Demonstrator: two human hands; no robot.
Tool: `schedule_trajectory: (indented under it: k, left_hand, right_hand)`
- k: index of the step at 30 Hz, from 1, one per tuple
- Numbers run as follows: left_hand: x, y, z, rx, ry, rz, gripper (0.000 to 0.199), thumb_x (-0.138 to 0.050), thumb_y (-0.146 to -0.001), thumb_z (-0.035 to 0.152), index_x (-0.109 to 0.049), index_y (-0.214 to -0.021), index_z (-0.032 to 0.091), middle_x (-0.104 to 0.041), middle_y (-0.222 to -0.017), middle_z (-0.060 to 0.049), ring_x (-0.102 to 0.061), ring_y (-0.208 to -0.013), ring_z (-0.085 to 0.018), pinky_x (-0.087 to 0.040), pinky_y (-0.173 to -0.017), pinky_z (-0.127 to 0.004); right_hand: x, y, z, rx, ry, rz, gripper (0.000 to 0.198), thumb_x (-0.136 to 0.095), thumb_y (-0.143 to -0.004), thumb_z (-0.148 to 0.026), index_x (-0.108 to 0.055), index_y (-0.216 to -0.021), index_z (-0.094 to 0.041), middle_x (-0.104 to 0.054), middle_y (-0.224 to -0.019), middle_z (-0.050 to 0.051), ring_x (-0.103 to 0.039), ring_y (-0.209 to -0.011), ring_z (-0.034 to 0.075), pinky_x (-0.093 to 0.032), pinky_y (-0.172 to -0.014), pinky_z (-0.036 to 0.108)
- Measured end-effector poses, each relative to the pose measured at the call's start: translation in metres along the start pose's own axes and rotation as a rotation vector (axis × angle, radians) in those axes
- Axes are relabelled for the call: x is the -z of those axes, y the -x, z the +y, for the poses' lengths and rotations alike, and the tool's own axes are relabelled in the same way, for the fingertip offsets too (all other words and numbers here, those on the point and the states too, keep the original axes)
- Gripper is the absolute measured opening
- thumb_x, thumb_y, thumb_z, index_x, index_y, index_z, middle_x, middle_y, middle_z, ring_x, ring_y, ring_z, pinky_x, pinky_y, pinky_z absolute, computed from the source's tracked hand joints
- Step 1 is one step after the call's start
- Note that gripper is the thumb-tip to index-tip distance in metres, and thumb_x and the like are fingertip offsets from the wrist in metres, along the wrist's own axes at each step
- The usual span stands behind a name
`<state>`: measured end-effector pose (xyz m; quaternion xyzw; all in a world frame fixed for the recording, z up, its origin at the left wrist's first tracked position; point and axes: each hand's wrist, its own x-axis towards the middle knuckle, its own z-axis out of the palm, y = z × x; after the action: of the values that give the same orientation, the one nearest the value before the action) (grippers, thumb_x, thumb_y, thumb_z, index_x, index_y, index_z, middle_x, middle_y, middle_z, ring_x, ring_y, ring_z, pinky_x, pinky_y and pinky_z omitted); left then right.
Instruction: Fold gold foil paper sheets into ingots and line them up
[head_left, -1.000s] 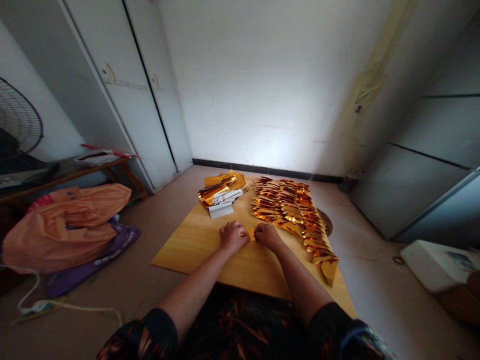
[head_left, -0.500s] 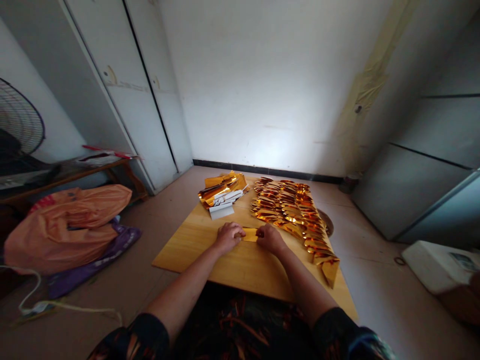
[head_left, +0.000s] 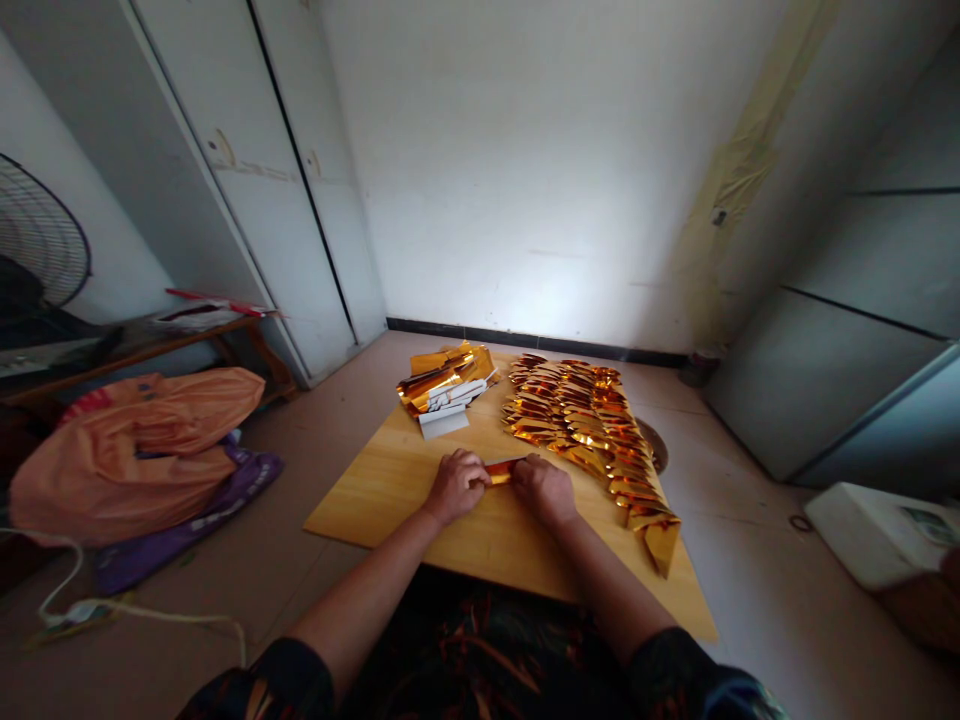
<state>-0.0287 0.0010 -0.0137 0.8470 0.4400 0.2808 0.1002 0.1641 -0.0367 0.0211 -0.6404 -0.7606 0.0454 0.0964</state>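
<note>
Between my two hands is a narrow strip of gold foil paper (head_left: 501, 473), with a pale edge along its far side. My left hand (head_left: 457, 486) is closed on its left end, and my right hand (head_left: 546, 490) grips the right end. Both hands rest low over the wooden board (head_left: 375, 500). Beyond them to the right, folded gold foil pieces (head_left: 562, 400) lie overlapped in long rows. Behind my left hand sits a loose pile of gold foil sheets (head_left: 442, 372) with white paper (head_left: 444, 422) at its front.
A round container (head_left: 655, 447) shows partly past the board's right edge. An orange bag (head_left: 135, 450) and a purple bag (head_left: 187, 525) lie on the floor at left, near a white cord (head_left: 180, 617). A white box (head_left: 877, 535) stands at right.
The foil strip has turned from a flat, matt yellow face to a shinier, tilted orange one. My hands have shifted slightly and curled more around its ends.
</note>
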Motion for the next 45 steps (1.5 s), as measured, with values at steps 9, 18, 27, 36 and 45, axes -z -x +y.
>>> schedule_trajectory:
  k: [9,18,27,36,45]
  left_hand:
    - [-0.002,-0.008,0.005,0.132,-0.039,-0.043,0.012,-0.065,-0.078,0.028,-0.07,-0.069,0.02,-0.067,-0.08,-0.001,-0.056,-0.085,-0.018,-0.039,-0.076,-0.031]
    - [0.001,-0.007,0.012,0.153,-0.019,-0.057,0.007,-0.07,-0.068,0.021,-0.064,-0.066,0.019,-0.065,-0.079,0.0,-0.055,-0.084,-0.018,-0.035,-0.073,-0.029]
    - [0.0,-0.006,0.013,0.171,-0.047,0.001,0.019,-0.071,-0.065,0.021,-0.053,-0.07,0.019,-0.06,-0.076,0.001,-0.053,-0.078,-0.017,-0.035,-0.071,-0.028]
    - [-0.001,-0.004,0.012,0.167,0.013,0.022,0.03,-0.072,-0.063,0.017,-0.054,-0.088,0.021,-0.06,-0.078,0.003,-0.055,-0.08,-0.017,-0.038,-0.075,-0.029]
    - [-0.005,-0.002,0.005,0.13,0.039,0.02,0.056,-0.073,-0.065,0.016,-0.056,-0.118,0.021,-0.063,-0.084,0.001,-0.056,-0.084,-0.018,-0.04,-0.08,-0.032]
  right_hand:
    - [-0.001,0.016,0.007,0.078,-0.08,-0.001,0.021,-0.049,-0.087,-0.032,-0.068,-0.08,-0.024,-0.065,-0.092,0.002,-0.059,-0.082,0.014,-0.038,-0.064,0.021]
    - [-0.017,0.018,0.033,-0.126,-0.339,0.381,0.015,-0.054,-0.077,-0.028,-0.058,-0.089,-0.02,-0.062,-0.088,0.003,-0.058,-0.075,0.016,-0.04,-0.063,0.024]
    - [-0.024,0.01,0.035,0.0,-0.44,0.445,0.004,-0.053,-0.072,-0.021,-0.053,-0.076,-0.021,-0.058,-0.077,0.002,-0.053,-0.072,0.016,-0.041,-0.065,0.025]
    - [-0.024,0.012,0.04,0.101,-0.423,0.421,0.008,-0.054,-0.075,-0.016,-0.06,-0.078,-0.021,-0.062,-0.08,0.004,-0.054,-0.08,0.019,-0.041,-0.075,0.029]
    - [-0.029,0.01,0.039,0.023,-0.421,0.228,0.035,-0.068,-0.073,-0.026,-0.064,-0.107,-0.02,-0.068,-0.088,0.004,-0.058,-0.082,0.02,-0.043,-0.074,0.03]
